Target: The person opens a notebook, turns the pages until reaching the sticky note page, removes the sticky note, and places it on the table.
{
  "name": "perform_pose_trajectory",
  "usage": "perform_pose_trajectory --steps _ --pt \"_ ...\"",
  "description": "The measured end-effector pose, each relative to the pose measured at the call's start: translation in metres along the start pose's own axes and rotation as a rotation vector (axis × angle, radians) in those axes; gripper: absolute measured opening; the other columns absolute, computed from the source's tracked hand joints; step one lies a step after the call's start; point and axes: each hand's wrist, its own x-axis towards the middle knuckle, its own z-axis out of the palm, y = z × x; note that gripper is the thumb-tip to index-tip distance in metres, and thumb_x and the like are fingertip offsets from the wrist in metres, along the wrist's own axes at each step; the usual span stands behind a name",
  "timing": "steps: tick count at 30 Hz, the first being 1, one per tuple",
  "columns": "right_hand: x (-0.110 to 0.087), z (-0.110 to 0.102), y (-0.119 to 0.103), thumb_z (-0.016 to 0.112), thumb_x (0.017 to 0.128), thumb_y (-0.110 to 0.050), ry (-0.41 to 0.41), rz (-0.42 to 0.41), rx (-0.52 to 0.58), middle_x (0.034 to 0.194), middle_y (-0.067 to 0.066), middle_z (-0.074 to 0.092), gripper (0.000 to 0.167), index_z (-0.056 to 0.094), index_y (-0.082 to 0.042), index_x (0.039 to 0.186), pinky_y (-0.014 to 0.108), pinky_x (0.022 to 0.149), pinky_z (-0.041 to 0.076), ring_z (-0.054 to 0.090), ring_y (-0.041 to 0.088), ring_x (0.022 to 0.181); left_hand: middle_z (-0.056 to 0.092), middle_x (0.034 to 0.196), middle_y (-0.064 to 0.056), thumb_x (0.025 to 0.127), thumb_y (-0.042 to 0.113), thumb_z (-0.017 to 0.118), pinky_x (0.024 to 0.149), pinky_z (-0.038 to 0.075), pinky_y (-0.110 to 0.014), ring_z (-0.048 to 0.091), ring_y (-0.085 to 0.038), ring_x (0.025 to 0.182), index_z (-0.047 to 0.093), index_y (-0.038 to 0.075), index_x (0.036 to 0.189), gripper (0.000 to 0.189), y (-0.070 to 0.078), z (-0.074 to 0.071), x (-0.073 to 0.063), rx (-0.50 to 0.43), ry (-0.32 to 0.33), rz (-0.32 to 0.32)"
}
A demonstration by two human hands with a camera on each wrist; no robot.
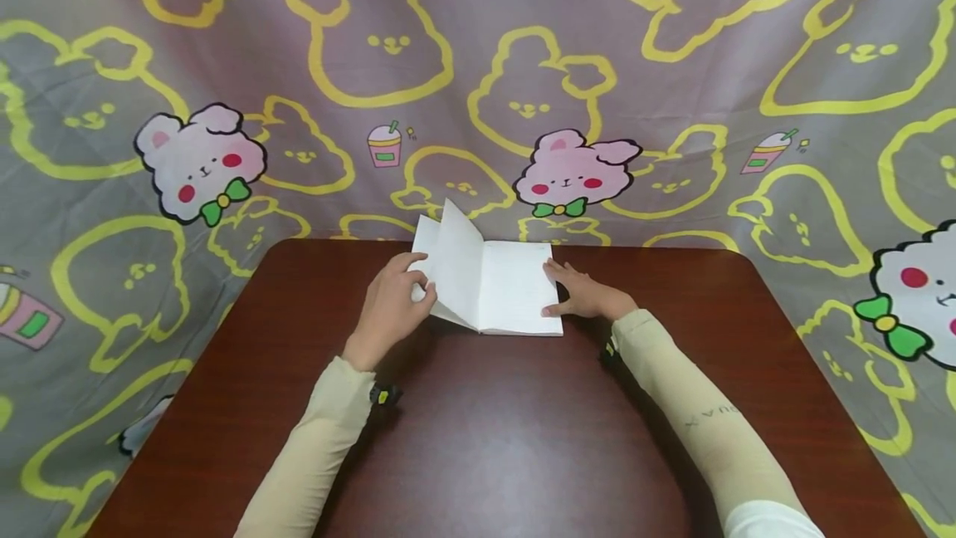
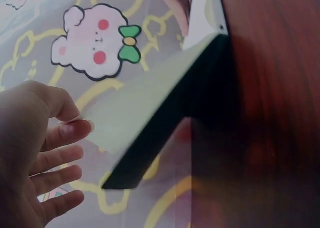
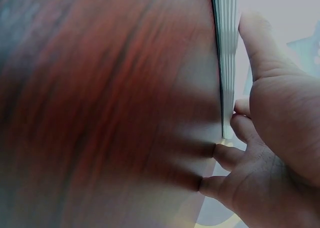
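A grey cloth (image 1: 672, 222) with yellow outlines, pink rabbit heads and drink cups hangs behind the worktop and along both sides. The worktop (image 1: 508, 430) is dark red-brown wood, with rounded far corners and a pale glare near the middle. Two long pale sleeves reach in over it, the left sleeve (image 1: 306, 447) and the right sleeve (image 1: 717, 438).

The book (image 1: 520, 285) lies open near the far edge of the worktop, around its middle, its right half flat and its left half tilted up. Seen from the left wrist, its dark cover (image 2: 160, 123) slants away from the wood. A raised page (image 1: 460, 264) stands up from the left half, steeper than the leaves behind it.

The left hand (image 1: 392, 297) pinches the raised page by its outer edge between thumb and forefinger, the other fingers spread apart. The right hand (image 1: 590, 293) lies at the book's right edge with its fingers spread and holding nothing; the thumb rests on the page side, and two fingertips reach the wood past the far end.

Each wrist carries a small black device, one on the left (image 1: 384, 395) and one on the right (image 1: 610, 349), both with a yellow-green mark.
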Motion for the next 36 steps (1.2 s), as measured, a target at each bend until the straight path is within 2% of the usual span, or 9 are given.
perform_pose_trajectory --steps 4,7,12,17,23,28,34,36 --pt "0.000 0.000 0.001 0.074 0.091 -0.045 0.000 -0.002 0.008 0.170 0.021 0.006 0.105 0.011 0.000 0.162 0.074 0.118 0.006 0.000 0.049 0.154 0.069 0.125 -0.016 0.086 0.010 0.068 0.085 0.056 -0.048 0.061 -0.032 0.119 0.071 0.004 0.067 0.020 -0.009 0.000 -0.007 0.049 -0.003 -0.006" --pt "0.000 0.000 0.003 0.074 0.091 -0.046 0.001 0.005 0.001 0.170 0.021 0.006 0.105 0.011 0.000 0.162 0.073 0.118 0.007 0.000 0.049 0.154 0.068 0.126 -0.016 0.086 0.010 0.070 0.083 0.056 -0.048 0.061 -0.033 0.118 0.073 0.002 0.068 0.020 -0.014 0.002 -0.012 0.069 -0.023 -0.036" --pt "0.001 0.000 0.008 0.074 0.091 -0.049 -0.014 0.016 -0.031 0.170 0.021 0.006 0.107 0.010 -0.001 0.163 0.072 0.119 0.008 0.000 0.048 0.155 0.068 0.126 -0.021 0.083 0.009 0.072 0.087 0.055 -0.052 0.061 -0.037 0.120 0.074 0.000 0.066 0.020 -0.016 0.007 -0.021 0.068 -0.059 -0.148" --pt "0.005 0.002 0.010 0.073 0.091 -0.050 -0.013 -0.011 -0.037 0.170 0.021 0.006 0.107 0.010 -0.001 0.163 0.073 0.118 0.008 0.001 0.048 0.154 0.068 0.124 -0.025 0.081 0.008 0.076 0.093 0.053 -0.058 0.058 -0.041 0.123 0.072 -0.001 0.060 0.023 -0.019 0.011 -0.028 0.072 -0.077 -0.261" --pt "0.005 0.002 0.008 0.073 0.091 -0.048 -0.017 -0.004 -0.024 0.170 0.020 0.005 0.107 0.009 -0.001 0.163 0.073 0.118 0.007 0.000 0.047 0.155 0.067 0.126 -0.026 0.081 0.013 0.080 0.083 0.057 -0.059 0.058 -0.045 0.123 0.062 0.008 0.048 0.038 -0.026 0.017 -0.035 0.096 -0.177 -0.377" --pt "0.003 0.002 0.005 0.073 0.092 -0.047 -0.001 -0.018 -0.022 0.170 0.022 0.006 0.105 0.011 0.001 0.162 0.074 0.117 0.008 0.002 0.049 0.154 0.067 0.126 -0.024 0.081 0.016 0.081 0.079 0.057 -0.057 0.058 -0.045 0.123 0.058 0.010 0.047 0.041 -0.031 0.024 -0.038 0.088 -0.247 -0.440" --pt "0.001 0.001 0.004 0.073 0.092 -0.045 -0.009 -0.026 -0.013 0.169 0.023 0.006 0.104 0.011 0.001 0.162 0.076 0.116 0.007 0.001 0.051 0.154 0.067 0.126 -0.023 0.082 0.020 0.081 0.086 0.055 -0.058 0.057 -0.046 0.122 0.059 0.010 0.047 0.042 -0.034 0.025 -0.037 0.095 -0.316 -0.479" --pt "0.000 0.000 0.003 0.073 0.092 -0.045 -0.009 -0.022 -0.007 0.169 0.023 0.006 0.104 0.011 0.001 0.162 0.076 0.116 0.007 0.001 0.050 0.154 0.070 0.118 -0.021 0.082 0.022 0.082 0.088 0.053 -0.059 0.058 -0.046 0.118 0.060 0.011 0.049 0.041 -0.034 0.025 -0.036 0.102 -0.326 -0.486"
